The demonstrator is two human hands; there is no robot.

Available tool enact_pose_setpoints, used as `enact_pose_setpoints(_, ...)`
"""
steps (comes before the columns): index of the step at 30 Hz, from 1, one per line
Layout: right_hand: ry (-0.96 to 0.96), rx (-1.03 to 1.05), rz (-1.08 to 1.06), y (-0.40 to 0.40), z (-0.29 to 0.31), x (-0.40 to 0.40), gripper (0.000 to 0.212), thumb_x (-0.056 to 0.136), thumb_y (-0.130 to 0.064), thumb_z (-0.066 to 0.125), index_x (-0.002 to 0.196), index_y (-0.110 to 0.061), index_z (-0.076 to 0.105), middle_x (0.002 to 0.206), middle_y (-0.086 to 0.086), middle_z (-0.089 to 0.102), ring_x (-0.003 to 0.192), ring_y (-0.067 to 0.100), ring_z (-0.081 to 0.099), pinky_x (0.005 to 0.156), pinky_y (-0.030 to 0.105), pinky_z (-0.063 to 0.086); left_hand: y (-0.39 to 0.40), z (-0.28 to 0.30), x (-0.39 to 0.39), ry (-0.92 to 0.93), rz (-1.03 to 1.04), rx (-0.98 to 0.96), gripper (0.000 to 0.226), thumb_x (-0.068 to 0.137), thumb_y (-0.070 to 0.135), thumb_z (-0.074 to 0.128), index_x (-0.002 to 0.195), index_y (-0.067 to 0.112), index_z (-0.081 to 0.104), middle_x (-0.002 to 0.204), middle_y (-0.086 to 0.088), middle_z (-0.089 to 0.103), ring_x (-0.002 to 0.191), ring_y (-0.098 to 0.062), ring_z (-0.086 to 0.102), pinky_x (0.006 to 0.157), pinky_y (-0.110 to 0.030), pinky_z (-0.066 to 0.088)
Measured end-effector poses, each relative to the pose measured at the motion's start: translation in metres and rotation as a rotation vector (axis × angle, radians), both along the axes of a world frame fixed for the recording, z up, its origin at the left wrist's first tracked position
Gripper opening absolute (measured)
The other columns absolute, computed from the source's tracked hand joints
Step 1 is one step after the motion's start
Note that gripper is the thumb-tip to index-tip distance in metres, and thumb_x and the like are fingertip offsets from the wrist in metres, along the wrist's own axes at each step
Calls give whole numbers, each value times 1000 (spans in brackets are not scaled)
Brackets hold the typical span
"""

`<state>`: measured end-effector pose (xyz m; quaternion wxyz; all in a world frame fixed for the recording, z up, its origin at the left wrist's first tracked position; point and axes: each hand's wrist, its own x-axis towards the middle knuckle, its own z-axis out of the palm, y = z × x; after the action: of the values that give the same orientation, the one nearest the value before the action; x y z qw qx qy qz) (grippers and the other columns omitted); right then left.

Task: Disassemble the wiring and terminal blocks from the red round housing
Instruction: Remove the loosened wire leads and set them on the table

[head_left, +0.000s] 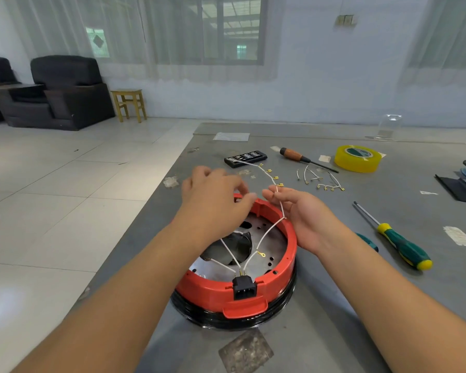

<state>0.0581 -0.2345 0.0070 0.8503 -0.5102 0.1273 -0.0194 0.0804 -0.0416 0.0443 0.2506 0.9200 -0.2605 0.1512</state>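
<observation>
The red round housing [277,273] sits on a black base on the grey table, its open side up. A black socket block [244,288] is set in its near wall, with white wires [264,235] running up from it. My right hand [301,219] pinches a white wire strand that trails away over the far rim, carrying several yellow terminals [271,172]. My left hand [215,200] hovers over the far rim with fingers curled; whether it holds a wire is hidden. A ring terminal [261,254] lies loose inside the housing.
Loose wires with terminals [322,181] lie right of my hands. A green-yellow screwdriver [400,243], a wooden-handled screwdriver [304,158], a yellow tape roll [358,158] and a black bit case [245,158] are on the table. The table's left edge drops to tiled floor.
</observation>
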Motion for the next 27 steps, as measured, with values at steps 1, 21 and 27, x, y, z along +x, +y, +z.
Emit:
enact_pose_setpoints(1, 3, 40, 16, -2, -1, 0, 23, 94, -3, 53, 113, -8, 64, 101, 5, 78, 94, 21, 69, 93, 38, 55, -3, 2, 0, 125, -58, 17, 32, 93, 64, 59, 96, 36, 74, 99, 17, 71, 113, -15, 58, 92, -33, 44)
enact_pose_setpoints(21, -154, 24, 205, -23, -16, -10, 21, 83, -10, 65, 102, -16, 61, 93, 5, 64, 84, 21, 60, 82, 35, 48, -13, -24, -17, 178, -150, 1, 12, 95, 35, 65, 86, 42, 69, 70, 21, 61, 72, 1, 57, 65, -28, 46)
enact_pose_setpoints(27, -217, -20, 207, -26, -20, -11, 31, 70, -11, 82, 96, -22, 70, 85, 9, 67, 76, 19, 65, 73, 30, 55, -12, -28, -15, 128, -99, 29, 11, 98, 33, 61, 95, 37, 72, 69, 20, 58, 75, -5, 56, 64, -28, 41)
